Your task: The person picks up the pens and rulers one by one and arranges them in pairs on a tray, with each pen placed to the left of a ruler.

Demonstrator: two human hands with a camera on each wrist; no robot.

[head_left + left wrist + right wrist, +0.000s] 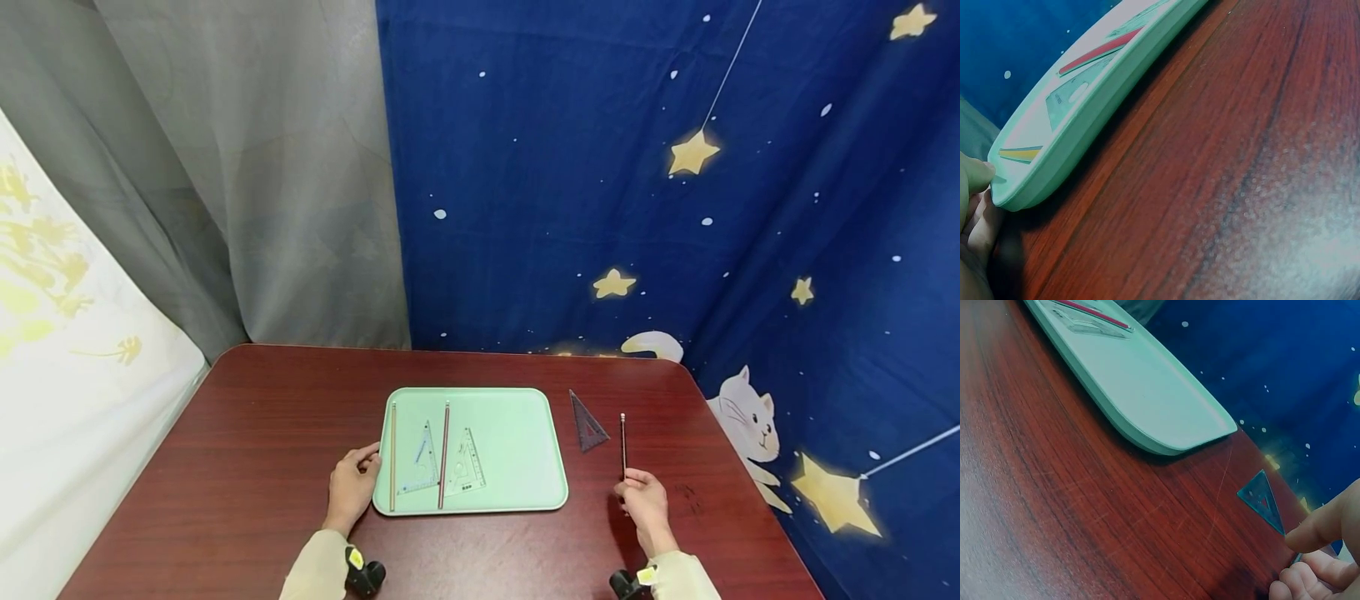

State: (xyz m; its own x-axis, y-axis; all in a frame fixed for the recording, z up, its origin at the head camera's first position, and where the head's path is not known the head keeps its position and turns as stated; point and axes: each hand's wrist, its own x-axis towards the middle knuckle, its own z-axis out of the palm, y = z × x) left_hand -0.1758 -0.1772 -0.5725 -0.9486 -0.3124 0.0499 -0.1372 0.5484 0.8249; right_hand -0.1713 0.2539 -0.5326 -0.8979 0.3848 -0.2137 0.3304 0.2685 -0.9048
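My left hand [351, 490] grips the left rim of a light green tray [521, 450], thumb on top and fingers beneath the edge in the left wrist view. Inside the tray lie a yellow pencil [393, 458], a red pencil [443, 457] and two clear set squares, one [427, 467] between the pencils and the other [470, 467] right of the red one. To the right of the tray, my right hand [645, 504] pinches a dark pencil [623, 442] by its near end. A dark set square [588, 427] lies on the table between tray and pencil.
The tray rests on a reddish-brown wooden table [285, 417]. Behind the table hang a grey curtain [315, 208] and a blue starry curtain [540, 208]. A white cloth [67, 375] hangs along the left side.
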